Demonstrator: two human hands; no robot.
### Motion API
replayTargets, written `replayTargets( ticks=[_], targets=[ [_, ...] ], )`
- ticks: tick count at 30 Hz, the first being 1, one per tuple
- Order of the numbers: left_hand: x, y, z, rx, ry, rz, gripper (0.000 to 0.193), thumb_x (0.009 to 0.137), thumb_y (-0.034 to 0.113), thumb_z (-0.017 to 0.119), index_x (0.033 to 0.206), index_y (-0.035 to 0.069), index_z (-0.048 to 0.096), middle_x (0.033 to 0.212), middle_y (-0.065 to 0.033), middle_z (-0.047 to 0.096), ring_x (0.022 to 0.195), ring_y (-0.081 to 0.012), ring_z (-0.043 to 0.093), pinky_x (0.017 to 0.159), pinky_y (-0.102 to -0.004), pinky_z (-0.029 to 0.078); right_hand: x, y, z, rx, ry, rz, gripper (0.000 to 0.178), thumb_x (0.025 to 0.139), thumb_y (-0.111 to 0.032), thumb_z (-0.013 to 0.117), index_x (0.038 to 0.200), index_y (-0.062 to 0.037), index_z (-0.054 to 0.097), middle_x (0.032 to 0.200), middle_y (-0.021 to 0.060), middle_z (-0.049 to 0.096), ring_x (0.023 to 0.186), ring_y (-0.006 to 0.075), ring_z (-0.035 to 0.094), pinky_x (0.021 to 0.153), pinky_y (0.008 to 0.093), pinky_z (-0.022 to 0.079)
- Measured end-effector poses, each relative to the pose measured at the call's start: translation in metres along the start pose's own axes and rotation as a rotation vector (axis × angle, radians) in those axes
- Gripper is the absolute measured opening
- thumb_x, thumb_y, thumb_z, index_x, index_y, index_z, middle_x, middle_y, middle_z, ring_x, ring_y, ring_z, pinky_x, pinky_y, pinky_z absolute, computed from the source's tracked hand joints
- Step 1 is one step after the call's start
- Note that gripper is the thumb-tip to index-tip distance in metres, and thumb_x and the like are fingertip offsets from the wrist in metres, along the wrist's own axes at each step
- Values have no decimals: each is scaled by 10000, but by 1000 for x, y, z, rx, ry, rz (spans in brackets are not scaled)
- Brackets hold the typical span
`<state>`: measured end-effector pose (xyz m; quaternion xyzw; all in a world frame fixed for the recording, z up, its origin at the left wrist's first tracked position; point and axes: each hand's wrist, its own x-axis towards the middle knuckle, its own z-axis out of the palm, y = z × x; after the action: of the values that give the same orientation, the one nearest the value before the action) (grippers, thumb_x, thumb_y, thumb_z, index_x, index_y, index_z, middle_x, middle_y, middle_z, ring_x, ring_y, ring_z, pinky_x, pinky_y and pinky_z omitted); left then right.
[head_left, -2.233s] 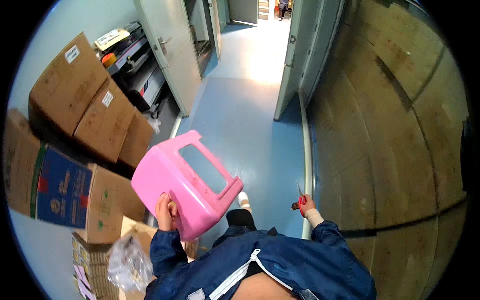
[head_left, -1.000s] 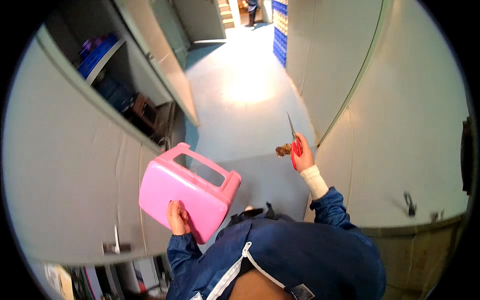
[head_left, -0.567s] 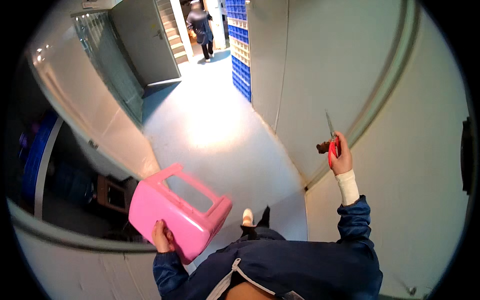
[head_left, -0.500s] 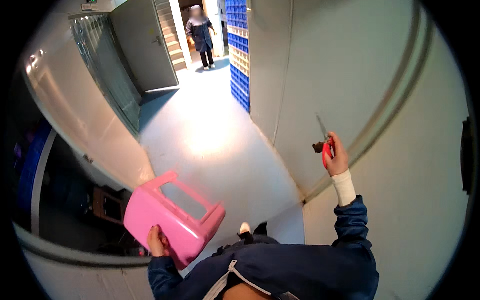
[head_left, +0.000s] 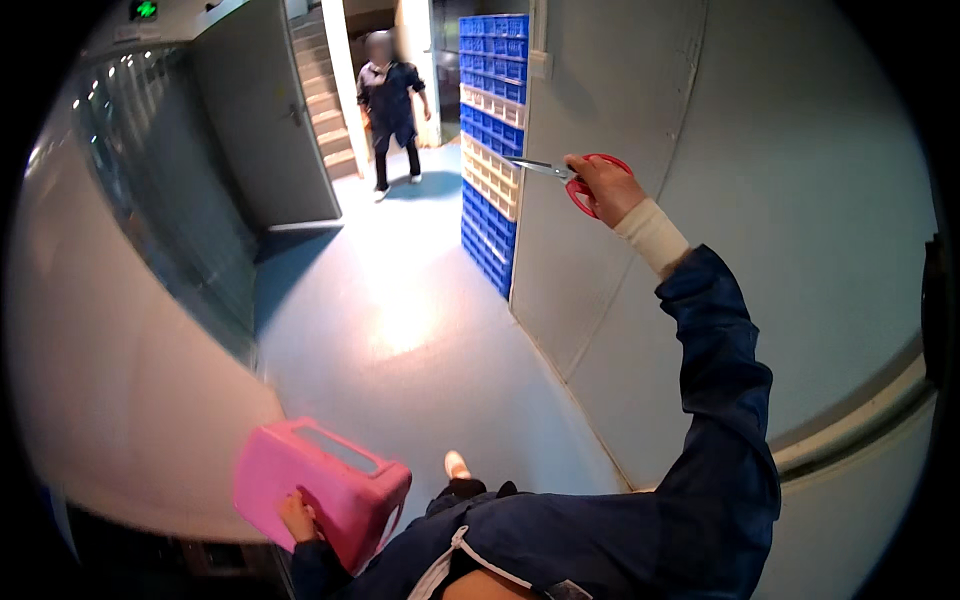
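At the lower left, my left hand (head_left: 298, 518) is closed on a pink plastic stool (head_left: 350, 500), carried tilted beside my body with its open leg frame facing away. Part of my grip is hidden by the stool itself. My right arm reaches forward and up at the right, beside the grey wall. Closed round the red handles of a pair of scissors (head_left: 552, 170), my right hand (head_left: 614, 192) holds them with the metal blades pointing left. In the picture, the blade tips overlap the stacked crates; whether they touch cannot be told.
A tall stack of blue and cream crates (head_left: 490, 190) stands against the right wall. Another person (head_left: 392, 100) in dark clothes is ahead, near stairs (head_left: 322, 90). On the left are an open grey door (head_left: 262, 120) and a clear strip curtain (head_left: 165, 190). Pale blue floor (head_left: 400, 300) runs between.
My right hand has risen forward, and the scissors swung from pointing up to pointing left. The stool sits slightly lower in view. Crates and the other person appear closer; a small brown thing by the scissors no longer shows.
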<state>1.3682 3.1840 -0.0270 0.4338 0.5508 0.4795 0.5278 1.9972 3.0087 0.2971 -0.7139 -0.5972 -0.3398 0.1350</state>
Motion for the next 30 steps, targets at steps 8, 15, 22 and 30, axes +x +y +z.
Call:
replayTargets(
  ticks=[8, 15, 22, 30],
  targets=[
    [182, -5, 205, 67, -196, -77, 224, 824, 211, 513, 651, 93, 434, 496, -9, 411, 354, -119, 409, 313, -244, 291, 185, 129, 141, -435, 40, -113, 601, 663, -39, 722, 1177, -142, 426, 925, 119, 607, 787, 257, 630, 680, 338, 538],
    [294, 19, 407, 9, -396, -112, 222, 837, 176, 517, 665, 77, 417, 522, -9, 410, 378, -116, 423, 342, -241, 334, 287, 250, 246, -538, -26, -49, 471, 724, -84, 668, 1153, -131, 478, 941, 132, 612, 807, 268, 632, 681, 347, 537],
    [356, 49, 572, 54, -610, -145, 221, 846, 168, 513, 654, 97, 431, 523, 26, 401, 381, -77, 386, 345, -227, 301, 351, 327, 311, -669, -125, -82, 382, 773, -153, 628, 1126, -119, 486, 925, 127, 617, 798, 253, 635, 658, 333, 535],
    [414, 70, 729, 21, -773, -296, 174, 842, 140, 519, 684, 98, 461, 533, 40, 405, 393, -38, 361, 355, -187, 272, 355, 337, 333, -617, -157, 42, 313, 748, -122, 607, 1049, -101, 527, 822, 101, 589, 736, 235, 607, 660, 321, 502]
  ],
)
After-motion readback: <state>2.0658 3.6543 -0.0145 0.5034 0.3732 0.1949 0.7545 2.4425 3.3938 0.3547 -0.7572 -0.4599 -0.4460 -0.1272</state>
